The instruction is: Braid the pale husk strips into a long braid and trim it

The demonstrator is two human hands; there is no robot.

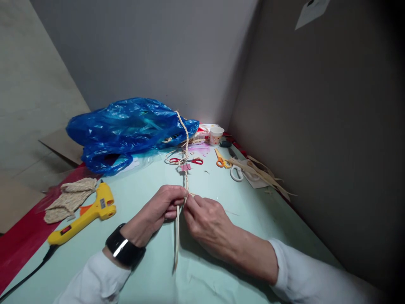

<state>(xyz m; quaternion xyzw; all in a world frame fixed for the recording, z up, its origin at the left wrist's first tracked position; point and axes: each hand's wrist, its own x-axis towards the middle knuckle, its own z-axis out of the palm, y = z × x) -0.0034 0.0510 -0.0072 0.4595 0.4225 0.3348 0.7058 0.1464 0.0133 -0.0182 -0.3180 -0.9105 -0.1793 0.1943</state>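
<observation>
A thin pale braided cord [186,143] runs from the blue plastic bag at the back down to my hands, and I pinch its near end with both. My left hand [164,202], with a black band on the wrist, is closed on the cord from the left. Fingers bent, my right hand [205,219] meets it from the right at the same spot. Below my fingers a loose flat strand [176,240] hangs toward me. The exact crossing of the strands is hidden by my fingertips.
At left lie a yellow glue gun [85,215] with its cable and a woven piece [69,198]. A blue plastic bag [126,126] is behind. Red-handled scissors [196,161], orange scissors [221,160], white-handled scissors [236,173], a paper cup [216,136] and dry husk strips [265,175] lie beyond.
</observation>
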